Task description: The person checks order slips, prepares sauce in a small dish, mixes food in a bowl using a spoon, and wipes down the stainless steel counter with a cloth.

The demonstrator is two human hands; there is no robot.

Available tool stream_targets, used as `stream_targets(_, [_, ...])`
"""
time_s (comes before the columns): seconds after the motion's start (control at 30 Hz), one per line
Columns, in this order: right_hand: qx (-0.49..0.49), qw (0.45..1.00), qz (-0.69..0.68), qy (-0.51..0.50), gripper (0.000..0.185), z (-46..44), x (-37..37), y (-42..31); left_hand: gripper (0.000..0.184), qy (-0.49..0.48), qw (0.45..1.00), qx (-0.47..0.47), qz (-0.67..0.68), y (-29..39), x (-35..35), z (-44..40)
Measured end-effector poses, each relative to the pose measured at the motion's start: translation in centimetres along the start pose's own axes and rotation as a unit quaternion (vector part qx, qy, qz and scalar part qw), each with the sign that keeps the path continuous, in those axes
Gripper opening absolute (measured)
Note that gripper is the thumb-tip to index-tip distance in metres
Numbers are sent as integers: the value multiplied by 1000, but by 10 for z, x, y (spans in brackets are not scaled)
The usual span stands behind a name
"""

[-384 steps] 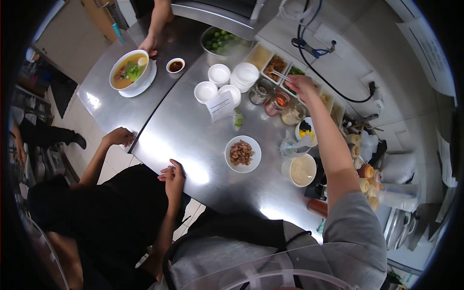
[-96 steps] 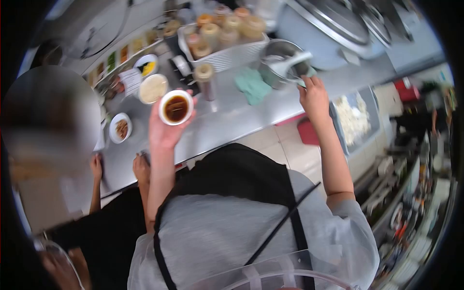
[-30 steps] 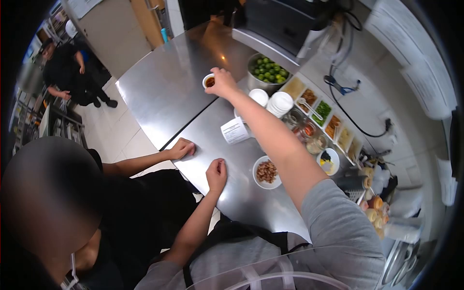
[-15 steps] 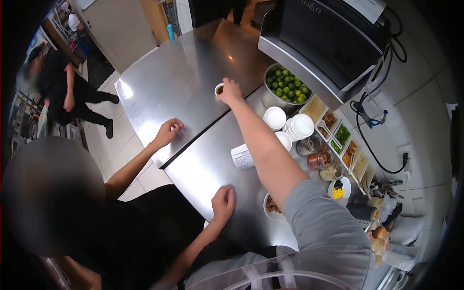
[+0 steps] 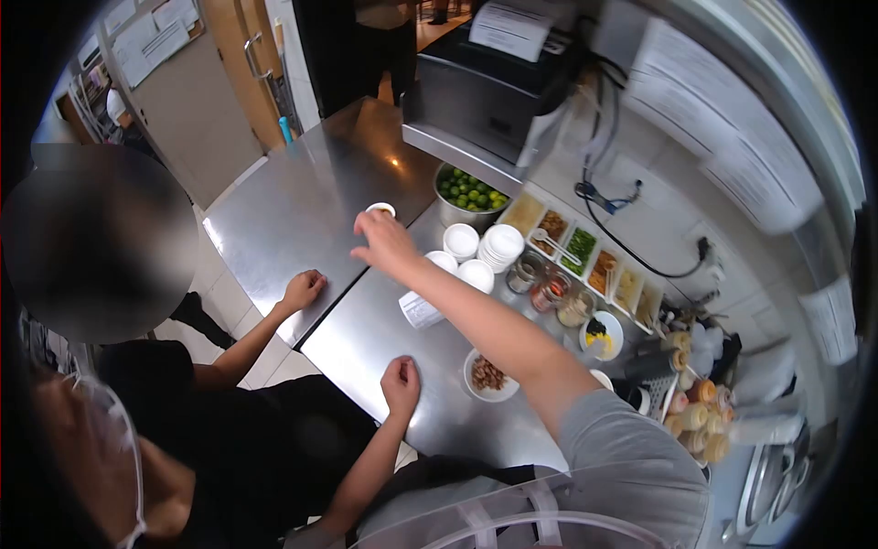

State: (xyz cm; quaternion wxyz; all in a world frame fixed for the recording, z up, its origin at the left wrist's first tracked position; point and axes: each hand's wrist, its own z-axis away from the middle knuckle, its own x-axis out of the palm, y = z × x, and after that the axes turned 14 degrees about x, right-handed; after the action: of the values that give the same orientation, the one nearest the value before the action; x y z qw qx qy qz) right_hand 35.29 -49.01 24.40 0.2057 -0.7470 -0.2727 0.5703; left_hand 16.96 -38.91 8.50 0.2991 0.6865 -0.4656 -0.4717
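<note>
My right hand (image 5: 384, 242), at the end of the grey-sleeved arm, is over the steel counter (image 5: 297, 197) with its fingers apart and nothing held. Just beyond it stands a small white cup (image 5: 380, 209), partly hidden by the hand; what fills it is hard to see. White bowls (image 5: 501, 245) are stacked to the right of the hand, with a printed paper slip (image 5: 421, 311) below them. A bowl of brown meat pieces (image 5: 489, 375) sits under my forearm. My left hand is not in view.
Beside me at the left is a co-worker in black, with hands (image 5: 304, 289) at the counter's edge. A pot of green limes (image 5: 468, 192), ingredient trays (image 5: 578, 249), jars (image 5: 551, 291) and a printer (image 5: 494, 91) stand along the back and right.
My right hand has let go of the small cup and drawn back slightly from it. The view has shifted, and the co-worker's head now hides most of the standing person at the left.
</note>
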Motion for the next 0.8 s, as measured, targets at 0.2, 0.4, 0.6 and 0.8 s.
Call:
stream_targets(0.2, [-153,987,48,20,20,134,-116,-66,10,13,1000,23,17,-9,3,4])
stream_targets(0.4, [-143,979,53,134,8,288,-242,-77,11,14,994,-35,107,-19,1,4])
stream_targets(0.6, [54,955,91,277,13,459,-321,-78,14,92,984,23,151,38,7,-15])
stream_targets(0.8, [302,878,-76,362,10,606,-287,-25,17,-11,930,211,300,233,28,-56])
